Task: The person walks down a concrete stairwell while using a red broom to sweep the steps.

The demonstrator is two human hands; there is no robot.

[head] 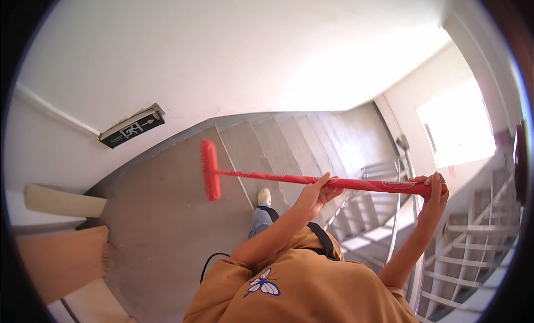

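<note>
A red push broom stretches across the view, its long red handle [367, 184] running from the right to the bristled red broom head [212, 171] on the left. My left hand [318, 194] grips the handle near its middle, fingers around it. At the handle's right end my right hand [434, 193] is closed around the tip. The broom head is over the grey landing floor [175, 223], beside the edge of the top step; whether its bristles touch the floor I cannot tell.
Grey stairs [288, 143] descend toward the upper right along a white wall [233, 52]. Metal railings [411, 239] stand at my right, with more stairs beyond. A lit-arrow exit sign [132, 127] juts from the left wall. Boards [62, 256] lean at the lower left.
</note>
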